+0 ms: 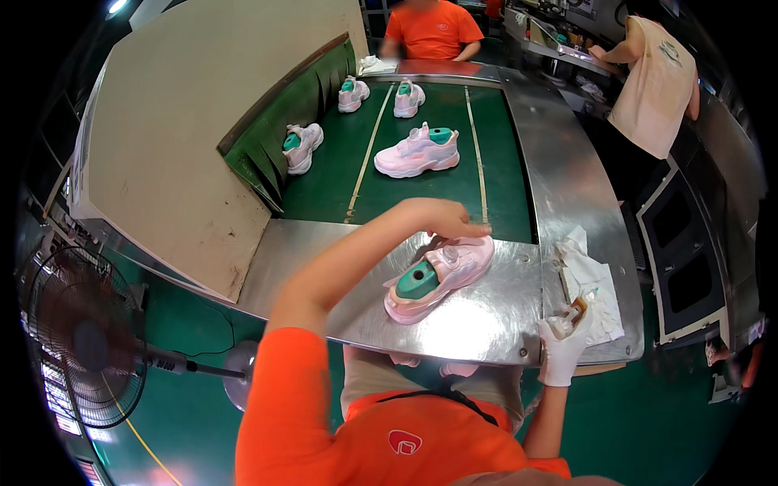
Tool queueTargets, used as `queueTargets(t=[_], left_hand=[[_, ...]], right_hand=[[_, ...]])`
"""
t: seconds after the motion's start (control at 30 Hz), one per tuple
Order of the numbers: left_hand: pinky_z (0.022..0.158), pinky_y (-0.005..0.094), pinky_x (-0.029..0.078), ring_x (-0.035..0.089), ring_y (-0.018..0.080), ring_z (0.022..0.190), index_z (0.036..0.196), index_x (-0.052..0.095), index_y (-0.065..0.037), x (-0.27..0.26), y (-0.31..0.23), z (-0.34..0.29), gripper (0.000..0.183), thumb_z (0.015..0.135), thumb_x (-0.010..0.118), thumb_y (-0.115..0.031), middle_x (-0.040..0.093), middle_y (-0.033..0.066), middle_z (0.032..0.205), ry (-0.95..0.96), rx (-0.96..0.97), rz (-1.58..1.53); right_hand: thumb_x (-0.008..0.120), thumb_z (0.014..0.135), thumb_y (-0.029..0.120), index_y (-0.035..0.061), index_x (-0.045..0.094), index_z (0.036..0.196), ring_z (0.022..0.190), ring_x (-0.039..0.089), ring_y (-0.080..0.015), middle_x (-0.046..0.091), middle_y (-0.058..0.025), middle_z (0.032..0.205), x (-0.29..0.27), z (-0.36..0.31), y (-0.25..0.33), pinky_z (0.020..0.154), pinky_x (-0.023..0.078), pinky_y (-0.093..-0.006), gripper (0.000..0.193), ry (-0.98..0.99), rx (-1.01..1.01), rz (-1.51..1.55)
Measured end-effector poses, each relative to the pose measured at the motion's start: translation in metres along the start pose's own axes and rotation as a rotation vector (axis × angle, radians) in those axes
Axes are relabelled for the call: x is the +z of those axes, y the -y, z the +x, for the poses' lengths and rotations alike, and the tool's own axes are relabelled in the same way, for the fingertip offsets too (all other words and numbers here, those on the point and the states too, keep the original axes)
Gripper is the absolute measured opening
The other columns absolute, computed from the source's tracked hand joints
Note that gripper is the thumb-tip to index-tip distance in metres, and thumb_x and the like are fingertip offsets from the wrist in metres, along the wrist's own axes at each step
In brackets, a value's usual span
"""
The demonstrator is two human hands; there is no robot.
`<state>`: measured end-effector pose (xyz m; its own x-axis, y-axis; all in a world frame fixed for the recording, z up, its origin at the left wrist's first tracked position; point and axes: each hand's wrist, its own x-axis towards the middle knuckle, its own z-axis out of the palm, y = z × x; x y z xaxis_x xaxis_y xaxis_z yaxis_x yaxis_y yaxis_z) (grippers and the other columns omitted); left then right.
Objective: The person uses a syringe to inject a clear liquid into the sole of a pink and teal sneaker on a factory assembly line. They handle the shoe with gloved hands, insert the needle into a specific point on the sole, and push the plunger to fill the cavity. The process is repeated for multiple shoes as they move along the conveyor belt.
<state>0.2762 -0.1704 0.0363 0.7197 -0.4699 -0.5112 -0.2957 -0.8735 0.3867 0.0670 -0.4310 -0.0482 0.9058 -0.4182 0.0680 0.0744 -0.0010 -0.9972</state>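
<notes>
A pale pink sneaker point(450, 275) with a green last point(416, 280) in its opening stands on the metal table edge before me, its toe pointing away to the right. My bare left hand point(444, 219) reaches across and curls over the front of this sneaker, its fingertips partly hidden and slightly blurred. At the table's right corner, my right hand point(561, 350) wears a white glove. Its fingers close around a small amber-brown item point(579, 309) whose kind I cannot make out. Crumpled white cloth or paper point(596, 283) lies beside that hand.
Another pink sneaker point(417, 152) sits on the green conveyor belt point(324, 190), with several more farther back. A tan panel with green flaps point(267, 142) borders the belt's left side. A standing fan point(89, 344) is at left. One person point(433, 32) faces me; another point(655, 85) works at right.
</notes>
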Motion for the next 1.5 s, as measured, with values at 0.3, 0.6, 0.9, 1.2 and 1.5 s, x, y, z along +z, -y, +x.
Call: queueTargets(t=[0.3, 0.6, 0.9, 1.2, 1.5], left_hand=[[0.08, 0.0335, 0.051, 0.064, 0.0245, 0.094, 0.108, 0.065, 0.0, 0.029, -0.021, -0.001, 0.067, 0.077, 0.07, -0.059, 0.067, 0.0135, 0.104, -0.155, 0.236, -0.232], [0.091, 0.0319, 0.047, 0.058, 0.018, 0.105, 0.125, 0.058, -0.002, 0.038, -0.064, -0.131, 0.044, 0.088, 0.066, -0.024, 0.062, 0.011, 0.115, -0.643, 0.708, -0.647], [0.094, 0.0353, 0.044, 0.057, 0.027, 0.109, 0.125, 0.056, 0.0, 0.061, -0.056, -0.126, 0.037, 0.095, 0.053, -0.022, 0.059, 0.0155, 0.12, -0.777, 0.799, -0.41], [0.095, 0.0363, 0.044, 0.058, 0.0309, 0.109, 0.126, 0.056, -0.001, 0.056, -0.066, -0.115, 0.037, 0.095, 0.051, -0.022, 0.059, 0.0173, 0.119, -0.766, 0.842, -0.357], [0.094, 0.0357, 0.044, 0.058, 0.0287, 0.107, 0.123, 0.058, -0.001, 0.055, -0.069, -0.112, 0.035, 0.093, 0.053, -0.018, 0.059, 0.016, 0.119, -0.756, 0.855, -0.384]], right_hand=[[0.08, 0.063, -0.002, 0.0035, 0.029, 0.146, 0.091, 0.056, -0.0177, 0.055, -0.01, 0.11, -0.013, -0.002, 0.028, 0.073, 0.052, -0.0283, 0.097, 0.127, 0.01, -0.213], [0.081, 0.066, 0.005, -0.0019, 0.046, 0.127, 0.077, 0.057, -0.0106, 0.059, -0.0064, 0.089, -0.025, 0.001, 0.065, 0.066, 0.05, -0.026, 0.071, 0.199, 0.182, -0.382], [0.085, 0.059, 0.047, -0.0136, 0.037, 0.129, 0.073, 0.062, -0.033, 0.056, -0.0242, 0.096, -0.042, -0.008, 0.11, 0.06, 0.053, -0.0375, 0.104, 0.722, 0.082, 0.486], [0.078, 0.075, 0.038, -0.0159, 0.044, 0.122, 0.069, 0.063, -0.0375, 0.054, -0.0271, 0.09, -0.017, -0.005, 0.117, 0.054, 0.055, -0.0434, 0.079, 0.819, 0.1, 0.717], [0.079, 0.073, 0.04, -0.0158, 0.047, 0.12, 0.066, 0.063, -0.0366, 0.057, -0.0278, 0.087, -0.009, 0.009, 0.112, 0.053, 0.055, -0.0411, 0.08, 0.987, -0.127, 0.788]])
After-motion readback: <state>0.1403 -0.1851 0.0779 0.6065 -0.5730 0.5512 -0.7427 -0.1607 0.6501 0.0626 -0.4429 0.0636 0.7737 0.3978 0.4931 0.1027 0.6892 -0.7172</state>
